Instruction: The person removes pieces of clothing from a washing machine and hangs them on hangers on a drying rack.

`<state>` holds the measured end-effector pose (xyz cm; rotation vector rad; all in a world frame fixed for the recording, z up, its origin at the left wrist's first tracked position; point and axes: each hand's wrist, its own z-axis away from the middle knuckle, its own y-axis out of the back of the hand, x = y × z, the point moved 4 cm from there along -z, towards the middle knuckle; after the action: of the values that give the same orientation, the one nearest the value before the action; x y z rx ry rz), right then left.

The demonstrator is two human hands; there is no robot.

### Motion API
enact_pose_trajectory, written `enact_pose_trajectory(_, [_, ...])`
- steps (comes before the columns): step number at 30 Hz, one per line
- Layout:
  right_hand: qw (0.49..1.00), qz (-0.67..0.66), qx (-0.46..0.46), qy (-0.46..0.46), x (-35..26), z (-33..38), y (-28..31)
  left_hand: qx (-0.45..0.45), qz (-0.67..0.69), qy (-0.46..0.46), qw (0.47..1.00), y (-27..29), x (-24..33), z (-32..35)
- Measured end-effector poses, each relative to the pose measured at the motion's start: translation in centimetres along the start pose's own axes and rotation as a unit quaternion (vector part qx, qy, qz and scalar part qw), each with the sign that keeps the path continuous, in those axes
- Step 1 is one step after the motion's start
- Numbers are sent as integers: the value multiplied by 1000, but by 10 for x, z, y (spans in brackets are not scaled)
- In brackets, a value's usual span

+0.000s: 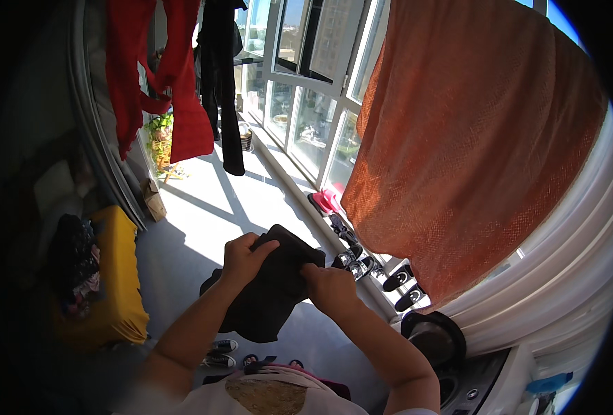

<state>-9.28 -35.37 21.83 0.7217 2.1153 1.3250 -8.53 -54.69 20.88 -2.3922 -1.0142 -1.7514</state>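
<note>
A piece of black clothing (265, 301) hangs folded and bunched in front of my body, stretched between my two hands; which garment it is cannot be told. My left hand (243, 261) grips its upper left edge, the thumb lying across the cloth. On the opposite side my right hand (332, 285) pinches the right edge, with fingertips partly hidden by the fabric. The lower part of the cloth droops loosely above the grey floor (182, 277).
An orange-brown blanket (479, 152) hangs at right by the windows. Red clothing (189, 104) and black clothing (229, 104) hang ahead. Dark slippers (409, 297) and other shoes line the ledge. A yellow bin (126, 283) with clothes stands left; a washing machine (483, 380) is lower right.
</note>
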Motion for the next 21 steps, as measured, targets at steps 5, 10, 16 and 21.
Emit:
enact_pose_trajectory(5, [986,9,-109,-129,-3,-22,-15,-47,0,-15,999,-29,17,17])
enact_pose_trajectory(10, [974,-182,85,-107,23,-21,-8,-117,97,-54,987,-30,2,18])
enact_pose_trajectory(16, [865,-409,178,-232,27,-31,50,-151,6,-89,984,-38,-6,30])
enact_pose_trajectory(21, [844,-456,133,-248,58,-11,97,-72,-119,-65,988,7,-26,5])
